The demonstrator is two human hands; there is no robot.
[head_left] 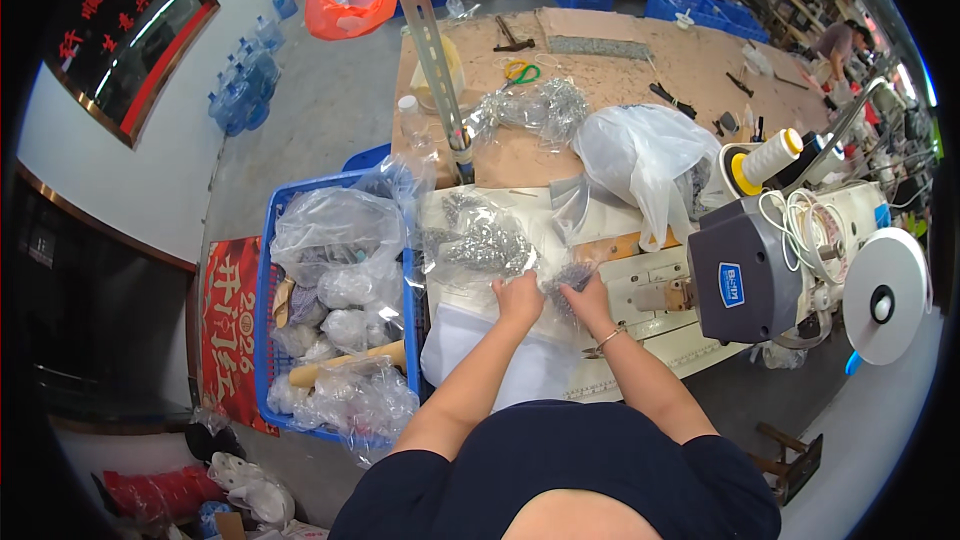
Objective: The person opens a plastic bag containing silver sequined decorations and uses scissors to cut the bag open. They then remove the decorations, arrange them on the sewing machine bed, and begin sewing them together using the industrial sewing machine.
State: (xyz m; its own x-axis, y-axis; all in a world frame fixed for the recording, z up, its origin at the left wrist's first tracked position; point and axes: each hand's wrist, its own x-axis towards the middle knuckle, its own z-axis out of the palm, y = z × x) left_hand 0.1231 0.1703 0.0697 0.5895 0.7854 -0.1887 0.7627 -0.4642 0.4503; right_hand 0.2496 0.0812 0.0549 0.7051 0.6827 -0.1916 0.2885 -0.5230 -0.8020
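Note:
My left hand (520, 300) is closed at the near edge of a clear plastic bag (485, 240) that holds shiny grey pieces. It seems to pinch the bag's edge, though the fingertips are partly hidden. Just to its right, my right hand (590, 302) is wrapped round a small dark grey, mesh-like bundle (568, 280). Both hands are over the sewing machine's pale bed (650, 290), left of its needle area. A white cloth or sheet (480, 350) lies under my left forearm.
The sewing machine head (745, 270) and a thread cone (770, 162) stand at right. A white plastic bag (645, 160) bulges behind my hands. At left is a blue crate (264, 340) of bagged items. A slotted metal post (430, 50) rises beyond, near scissors (520, 72) and a hammer (514, 40).

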